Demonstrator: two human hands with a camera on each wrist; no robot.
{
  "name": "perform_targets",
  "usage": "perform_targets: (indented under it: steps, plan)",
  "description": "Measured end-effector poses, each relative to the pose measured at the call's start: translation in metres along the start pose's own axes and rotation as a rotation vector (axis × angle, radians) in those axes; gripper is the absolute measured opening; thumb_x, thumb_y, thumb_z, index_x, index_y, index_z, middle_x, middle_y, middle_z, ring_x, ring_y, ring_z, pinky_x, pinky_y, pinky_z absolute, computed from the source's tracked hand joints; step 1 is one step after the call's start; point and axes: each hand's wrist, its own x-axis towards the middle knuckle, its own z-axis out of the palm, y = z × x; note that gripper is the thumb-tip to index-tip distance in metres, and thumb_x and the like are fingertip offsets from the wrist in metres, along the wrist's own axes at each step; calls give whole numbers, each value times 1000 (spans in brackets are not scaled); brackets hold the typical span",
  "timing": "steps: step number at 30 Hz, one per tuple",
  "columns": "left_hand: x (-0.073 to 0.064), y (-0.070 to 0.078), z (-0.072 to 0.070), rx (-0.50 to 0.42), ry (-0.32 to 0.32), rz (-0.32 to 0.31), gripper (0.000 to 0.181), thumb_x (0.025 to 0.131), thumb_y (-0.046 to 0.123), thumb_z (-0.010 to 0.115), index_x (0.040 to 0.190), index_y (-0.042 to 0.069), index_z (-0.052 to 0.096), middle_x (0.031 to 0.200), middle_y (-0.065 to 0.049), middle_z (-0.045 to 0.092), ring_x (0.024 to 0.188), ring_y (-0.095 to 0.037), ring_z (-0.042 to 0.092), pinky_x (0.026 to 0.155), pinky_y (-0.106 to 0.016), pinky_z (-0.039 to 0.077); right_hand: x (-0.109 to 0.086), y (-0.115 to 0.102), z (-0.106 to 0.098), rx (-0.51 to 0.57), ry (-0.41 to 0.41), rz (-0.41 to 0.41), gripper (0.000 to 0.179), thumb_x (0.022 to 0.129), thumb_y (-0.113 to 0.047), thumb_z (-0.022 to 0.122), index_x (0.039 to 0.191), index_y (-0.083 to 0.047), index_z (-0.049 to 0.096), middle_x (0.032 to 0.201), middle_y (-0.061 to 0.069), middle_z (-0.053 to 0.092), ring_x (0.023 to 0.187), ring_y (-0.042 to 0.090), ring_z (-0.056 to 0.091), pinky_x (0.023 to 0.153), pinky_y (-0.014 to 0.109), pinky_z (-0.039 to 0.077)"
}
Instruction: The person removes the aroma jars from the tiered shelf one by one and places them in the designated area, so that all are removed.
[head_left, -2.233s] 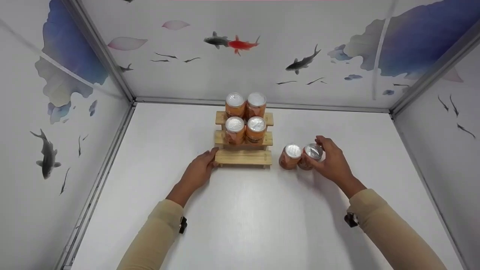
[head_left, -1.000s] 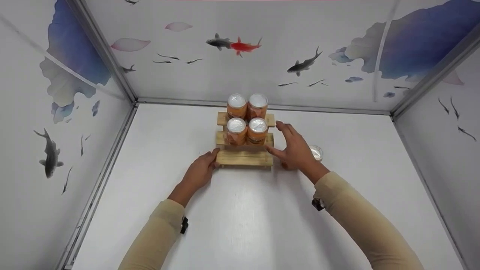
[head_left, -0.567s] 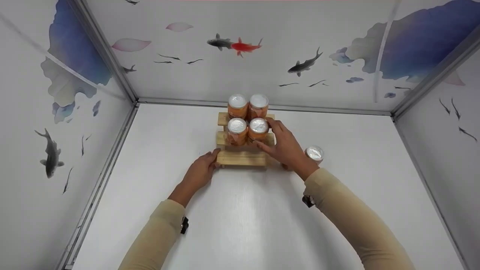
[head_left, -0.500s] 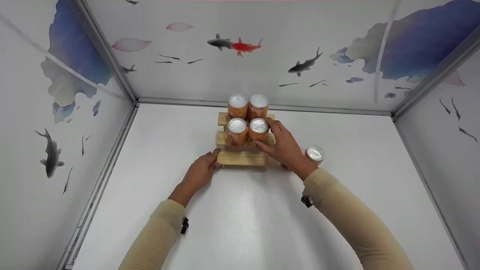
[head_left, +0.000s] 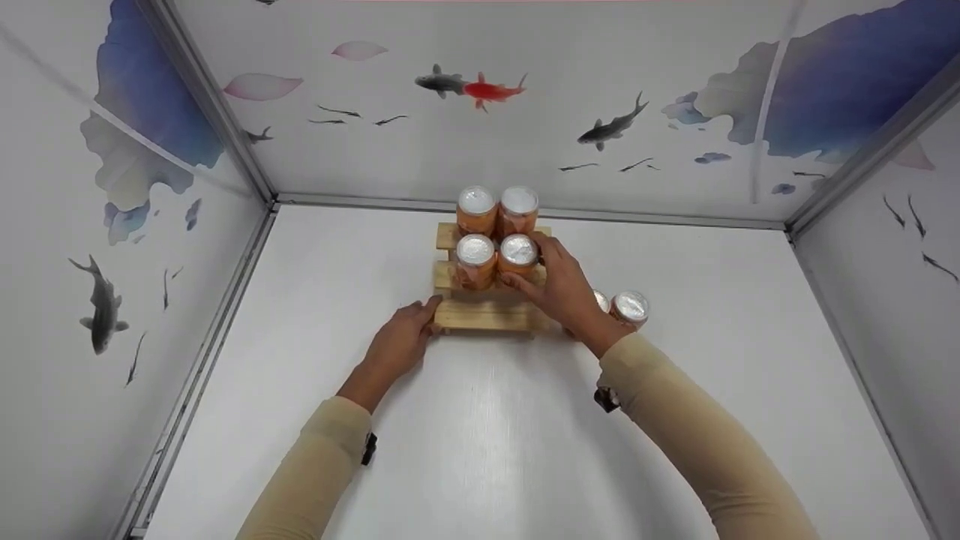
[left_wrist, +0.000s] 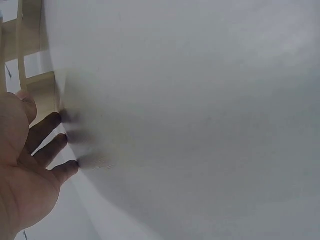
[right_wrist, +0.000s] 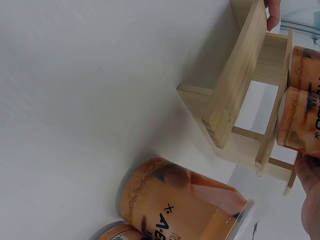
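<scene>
A small three-step wooden rack (head_left: pixel 484 317) stands near the back wall. On its top step are two orange cans with silver lids, one of them the back left can (head_left: pixel 477 210). The middle step holds two more, a front left can (head_left: pixel 475 262) and a front right can (head_left: pixel 517 255). My right hand (head_left: pixel 564 289) grips the front right can, thumb in front and fingers behind. My left hand (head_left: pixel 399 341) holds the left end of the lowest step. In the left wrist view, its thumb (left_wrist: pixel 29 106) lies against the wood, with the other fingertips near the tabletop.
Two more orange cans stand on the white table (head_left: pixel 450 450) to the right of the rack: a right-hand can (head_left: pixel 630 309) and a nearer can (right_wrist: pixel 175 200) partly hidden by my right wrist. Printed white walls (head_left: pixel 510 150) enclose the table.
My right hand has left the loose cans on the table, moved left to the rack and closed round the front right can. My left hand has stayed at the rack's end.
</scene>
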Motion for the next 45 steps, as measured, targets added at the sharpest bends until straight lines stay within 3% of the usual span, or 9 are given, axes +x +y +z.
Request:
perform_targets:
  steps: [7, 18, 30, 38, 45]
  plan:
    - [2, 0, 0, 39, 39, 54, 56, 117, 28, 59, 170, 20, 43, 162, -17, 61, 155, -39, 53, 134, -56, 39, 1, 0, -1, 72, 11, 0, 77, 98, -24, 89, 156, 5, 47, 144, 25, 63, 133, 40, 69, 110, 51, 62]
    - [3, 1, 0, -6, 16, 30, 58, 116, 38, 54, 171, 21, 43, 163, -16, 60, 158, -38, 50, 137, -56, 33, -6, 4, -10, 92, 6, 36, 73, 97, -23, 90, 152, 3, 51, 141, 22, 65, 132, 37, 70, 110, 49, 63]
    - [1, 0, -1, -42, 3, 3, 58, 116, 37, 55, 171, 23, 43, 165, -18, 57, 158, -42, 49, 130, -61, 43, -21, 9, -29, 91, -4, 99, 73, 96, -25, 90, 152, 2, 51, 141, 19, 64, 134, 36, 70, 109, 45, 64]
    - [3, -1, 0, -49, 6, 5, 58, 116, 36, 55, 172, 23, 42, 167, -17, 56, 159, -41, 48, 131, -61, 41, -37, 16, -43, 59, 6, 100, 74, 95, -26, 91, 150, 5, 53, 138, 21, 67, 130, 37, 71, 105, 50, 65]
    - [3, -3, 3, -40, 10, 9, 58, 117, 31, 56, 172, 23, 42, 166, -18, 57, 159, -40, 49, 133, -59, 39, -52, 20, -50, 41, 8, 76, 74, 93, -21, 93, 149, 6, 53, 137, 23, 68, 128, 37, 73, 102, 48, 67]
